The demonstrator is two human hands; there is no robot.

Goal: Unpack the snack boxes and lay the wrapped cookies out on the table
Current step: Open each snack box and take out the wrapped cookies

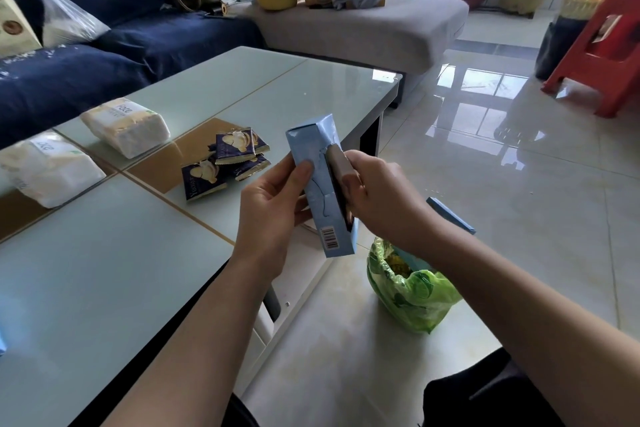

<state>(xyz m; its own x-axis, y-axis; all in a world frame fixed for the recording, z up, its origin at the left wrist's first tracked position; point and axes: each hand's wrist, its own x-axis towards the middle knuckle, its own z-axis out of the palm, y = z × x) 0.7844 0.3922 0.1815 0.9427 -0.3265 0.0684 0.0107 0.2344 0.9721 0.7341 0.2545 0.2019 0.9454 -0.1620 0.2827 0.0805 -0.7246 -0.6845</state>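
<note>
A light blue snack box (320, 180) with a barcode near its lower end is held upright over the table's right edge. My left hand (273, 204) grips its left side, thumb on the front face. My right hand (377, 191) curls round the box's right edge, its fingers at a torn grey flap. Several dark blue wrapped cookies (227, 158) lie in a loose pile on the glass table (138, 270), just left of the box.
Two tissue packs (126, 130) (48, 170) lie on the table's left part. A green plastic bag (412, 291) with a blue box in it sits on the floor to the right. A blue sofa, a grey ottoman and a red stool (602, 52) stand beyond.
</note>
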